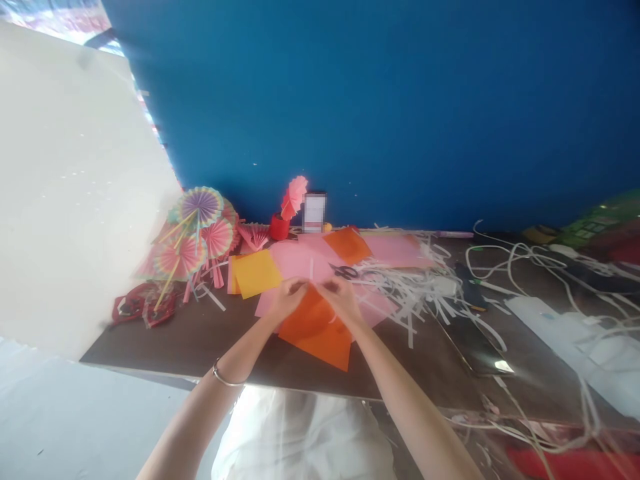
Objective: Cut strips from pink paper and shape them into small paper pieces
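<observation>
Both hands, left hand (pixel 289 295) and right hand (pixel 340 295), pinch the far edge of one orange paper sheet (pixel 316 331) lying on pink paper (pixel 300 261) on the counter (pixel 210 333). Scissors (pixel 344 271) lie just beyond, with white paper strips (pixel 415 283) to the right. A red cup (pixel 279 227) holds one paper fan (pixel 294 196).

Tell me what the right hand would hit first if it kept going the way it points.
Probably the scissors, lying on the pink paper just beyond the right hand; depth is hard to judge here.
</observation>
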Available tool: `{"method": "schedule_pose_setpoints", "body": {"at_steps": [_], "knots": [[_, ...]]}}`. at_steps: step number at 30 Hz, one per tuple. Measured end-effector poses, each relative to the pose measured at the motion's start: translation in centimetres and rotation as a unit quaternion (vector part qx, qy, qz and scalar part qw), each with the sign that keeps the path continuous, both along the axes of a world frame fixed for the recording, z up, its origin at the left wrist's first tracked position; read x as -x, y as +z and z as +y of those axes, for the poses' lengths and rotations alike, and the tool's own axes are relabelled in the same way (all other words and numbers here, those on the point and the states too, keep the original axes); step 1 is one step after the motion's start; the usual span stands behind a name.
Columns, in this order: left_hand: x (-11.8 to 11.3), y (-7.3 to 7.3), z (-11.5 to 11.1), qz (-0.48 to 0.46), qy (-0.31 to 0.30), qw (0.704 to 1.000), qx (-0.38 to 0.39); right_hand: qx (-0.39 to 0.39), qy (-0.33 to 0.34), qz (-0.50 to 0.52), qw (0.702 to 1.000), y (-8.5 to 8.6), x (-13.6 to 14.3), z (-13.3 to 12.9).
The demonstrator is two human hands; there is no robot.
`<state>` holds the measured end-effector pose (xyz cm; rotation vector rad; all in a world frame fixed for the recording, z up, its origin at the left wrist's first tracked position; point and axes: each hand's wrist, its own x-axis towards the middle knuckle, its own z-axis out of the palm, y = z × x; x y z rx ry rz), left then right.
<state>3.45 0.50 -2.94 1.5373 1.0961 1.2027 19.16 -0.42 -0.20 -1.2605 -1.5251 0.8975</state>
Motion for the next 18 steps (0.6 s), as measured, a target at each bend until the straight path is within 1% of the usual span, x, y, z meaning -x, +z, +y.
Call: {"method": "schedule_pose_setpoints", "body": {"at_steps": [5, 10, 15, 18], "knots": [[-0.22, 0.25, -0.08, -0.009, 0.000, 1.000, -0.006, 0.020, -0.003, -0.014, 1.000, -0.06, 0.12, -0.10], [-0.45, 0.59, -0.11, -0.003, 0.020, 1.000, -0.003, -0.008, -0.001, -0.021, 1.000, -0.51, 0.08, 0.02], [-0.27, 0.24, -0.01, 0.012, 0.043, 0.999, -0.022, 0.050, -0.011, -0.022, 0.998, -0.24, -0.08, -0.07], [-0.19, 0.14, -0.03, 0.022, 0.046, 0.998, -0.028, 0.038, -0.005, -0.020, 0.999, -0.39, -0.16, 0.25]]}}
